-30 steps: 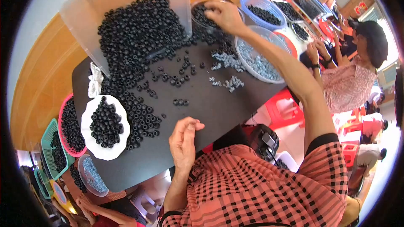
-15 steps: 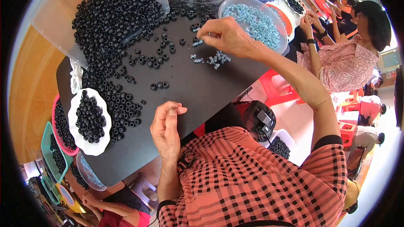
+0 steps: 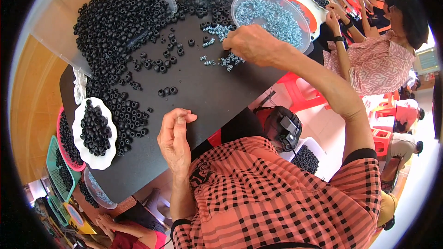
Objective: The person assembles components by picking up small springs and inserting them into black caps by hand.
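My right hand (image 3: 256,44) is over the far right of the dark table, fingers bent and tips pinched beside a loose cluster of small silvery coil springs (image 3: 230,61). Whatever its fingertips hold is hidden. More springs (image 3: 218,31) lie just beyond the fingertips, against black ring-shaped parts. My left hand (image 3: 175,136) is raised at the table's near edge, thumb against curled fingers; I cannot make out anything between them. Farther in on the table, a short row of black ring-shaped parts (image 3: 167,91) lies nearest to it.
A clear bowl (image 3: 302,41) of springs stands at the right. A tipped clear bin (image 3: 50,30) spills black parts across the table's left side. A white scalloped plate (image 3: 94,160) holds more. A co-worker (image 3: 369,64) sits at right, near a red stool (image 3: 300,94).
My right hand has moved slightly right and down, uncovering springs beside the black parts. My left hand keeps nearly the same pose. The whole view has shifted a little.
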Motion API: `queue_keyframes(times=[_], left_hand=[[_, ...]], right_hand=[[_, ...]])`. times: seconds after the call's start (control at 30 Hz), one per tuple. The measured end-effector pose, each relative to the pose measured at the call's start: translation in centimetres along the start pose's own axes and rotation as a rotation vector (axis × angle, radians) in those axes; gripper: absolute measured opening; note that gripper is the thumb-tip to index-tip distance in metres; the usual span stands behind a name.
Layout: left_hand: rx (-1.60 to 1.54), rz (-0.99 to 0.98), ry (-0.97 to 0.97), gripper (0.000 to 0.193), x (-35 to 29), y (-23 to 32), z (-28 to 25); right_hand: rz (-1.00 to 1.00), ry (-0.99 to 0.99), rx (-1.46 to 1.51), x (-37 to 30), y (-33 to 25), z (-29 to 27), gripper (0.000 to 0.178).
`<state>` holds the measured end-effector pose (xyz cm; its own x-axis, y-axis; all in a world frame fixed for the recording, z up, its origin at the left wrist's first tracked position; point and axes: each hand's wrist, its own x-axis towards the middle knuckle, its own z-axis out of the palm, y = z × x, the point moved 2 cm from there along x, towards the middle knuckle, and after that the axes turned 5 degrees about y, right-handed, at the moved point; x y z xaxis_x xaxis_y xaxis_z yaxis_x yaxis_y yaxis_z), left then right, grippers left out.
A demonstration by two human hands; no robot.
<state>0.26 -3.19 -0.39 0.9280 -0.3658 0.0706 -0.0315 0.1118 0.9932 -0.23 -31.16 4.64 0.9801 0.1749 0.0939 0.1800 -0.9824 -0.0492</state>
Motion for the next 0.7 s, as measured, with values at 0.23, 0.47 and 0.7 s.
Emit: queue_keyframes(times=[0.23,0.47,0.7], left_hand=[[0.031,-0.033,0.002,0.017,0.1,0.3,0.2],[0.045,-0.025,0.006,0.017,0.1,0.3,0.3],[0.07,-0.021,0.007,0.018,0.1,0.3,0.3]], right_hand=[[0.005,0.004,-0.068,0.5,-0.2,0.5,0.008],[0.017,-0.013,0.128,0.4,-0.2,-0.6,0.012],[0.037,0.036,0.053,0.9,0.4,0.3,0.01]])
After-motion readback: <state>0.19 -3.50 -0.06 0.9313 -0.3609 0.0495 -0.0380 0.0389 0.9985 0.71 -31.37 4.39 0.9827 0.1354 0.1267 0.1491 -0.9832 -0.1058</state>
